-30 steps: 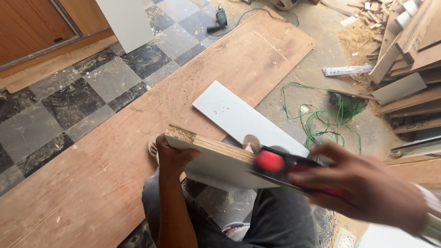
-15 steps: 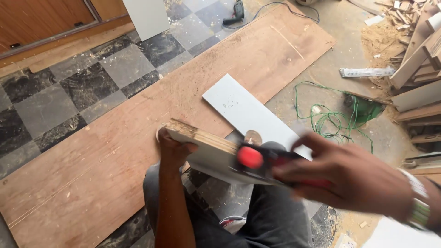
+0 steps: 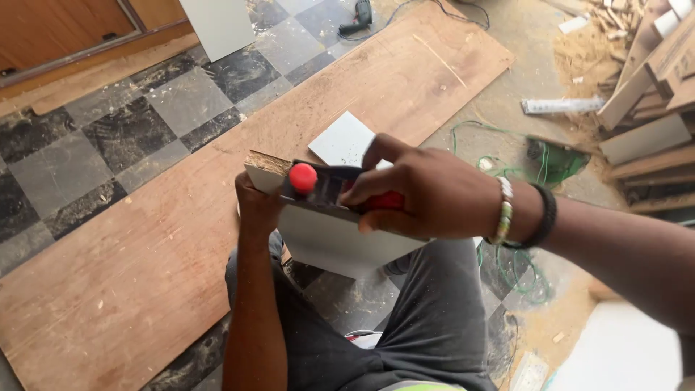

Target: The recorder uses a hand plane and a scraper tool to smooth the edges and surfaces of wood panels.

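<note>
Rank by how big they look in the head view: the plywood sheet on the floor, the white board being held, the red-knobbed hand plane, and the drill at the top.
1. plywood sheet
2. white board
3. hand plane
4. drill; it lies farthest from the camera, so its true size is unsure.

The person's left hand [image 3: 257, 206] is raised upright on a vertical forearm, fingers curled closed. The right hand [image 3: 427, 192] reaches across from the right, fist clenched, wrist level.
</note>
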